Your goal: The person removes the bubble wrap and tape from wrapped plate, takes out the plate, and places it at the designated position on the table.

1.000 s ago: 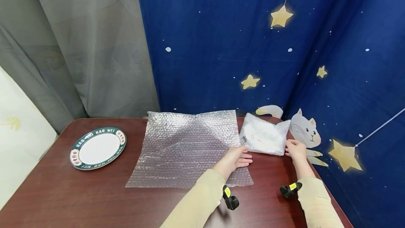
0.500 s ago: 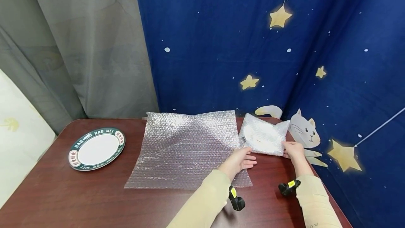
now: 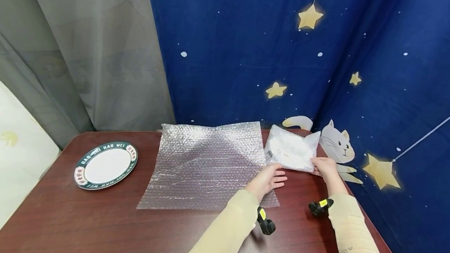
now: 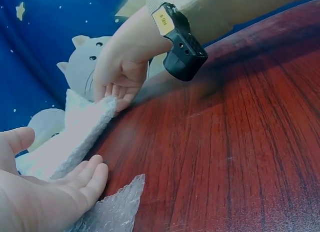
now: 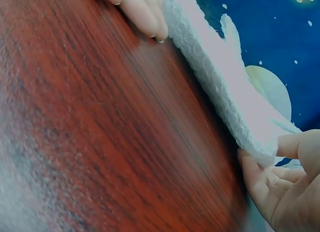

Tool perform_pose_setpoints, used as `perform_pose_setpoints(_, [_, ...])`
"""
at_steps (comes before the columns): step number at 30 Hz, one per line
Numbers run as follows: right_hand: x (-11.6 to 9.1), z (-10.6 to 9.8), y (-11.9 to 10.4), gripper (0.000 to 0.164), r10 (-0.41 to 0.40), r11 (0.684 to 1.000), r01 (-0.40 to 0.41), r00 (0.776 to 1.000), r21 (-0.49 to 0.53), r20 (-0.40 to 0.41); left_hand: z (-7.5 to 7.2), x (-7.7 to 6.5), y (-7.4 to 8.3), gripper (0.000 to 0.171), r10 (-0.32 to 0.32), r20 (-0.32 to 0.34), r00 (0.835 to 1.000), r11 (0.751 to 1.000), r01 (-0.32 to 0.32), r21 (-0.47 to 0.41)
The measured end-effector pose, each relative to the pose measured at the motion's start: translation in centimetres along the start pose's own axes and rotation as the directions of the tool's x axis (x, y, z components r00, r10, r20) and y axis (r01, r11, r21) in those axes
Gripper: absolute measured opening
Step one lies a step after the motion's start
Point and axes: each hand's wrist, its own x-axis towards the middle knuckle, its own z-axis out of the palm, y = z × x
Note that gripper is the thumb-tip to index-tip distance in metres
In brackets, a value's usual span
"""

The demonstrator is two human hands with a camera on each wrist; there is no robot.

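A flat packet wrapped in bubble wrap (image 3: 291,149) lies at the back right of the table, its contents hidden beneath the wrapping. My right hand (image 3: 324,167) pinches its front right corner, thumb above and fingers below, as the right wrist view shows. At the packet's front left edge is my left hand (image 3: 266,180), fingers extended and palm turned toward the packet; its thumb tip reaches the edge. Under and beside that hand spreads a flat sheet of bubble wrap (image 3: 207,167), whose corner (image 4: 122,207) also shows in the left wrist view.
A white oval plate (image 3: 107,166) with a green lettered rim sits on the left of the dark red wooden table (image 3: 140,229). Behind hang a grey curtain (image 3: 123,69) and a blue curtain (image 3: 228,50) with stars and a cat.
My right hand has moved slightly left onto the packet's corner. My left hand has shifted a little right along its front edge. The packet itself stays nearly in place.
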Motion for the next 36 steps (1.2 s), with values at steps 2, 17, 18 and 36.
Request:
perform_pose_setpoints(2, [-0.01,0.07,0.0,0.048,-0.012,1.0,0.012,1.0,-0.003,-0.001,0.09,0.1,-0.01,0.041,0.007,0.007,1.0,1.0,-0.007,-0.006])
perform_pose_setpoints(17, [0.37,-0.08,0.56,0.04,-0.029,0.998,0.027,0.999,-0.052,-0.042,0.55,0.73,-0.32,0.034,0.019,0.028,0.999,1.0,-0.018,-0.026])
perform_pose_setpoints(18, [0.38,-0.07,0.58,0.039,-0.033,0.998,0.03,0.998,-0.057,-0.045,0.57,0.76,-0.31,0.033,0.021,0.028,0.999,1.0,-0.02,-0.024])
perform_pose_setpoints(36, [0.24,0.1,0.99,0.033,-0.075,0.992,0.069,0.996,-0.106,-0.05,0.5,0.87,-0.18,0.025,0.033,0.038,0.999,0.998,-0.031,-0.049])
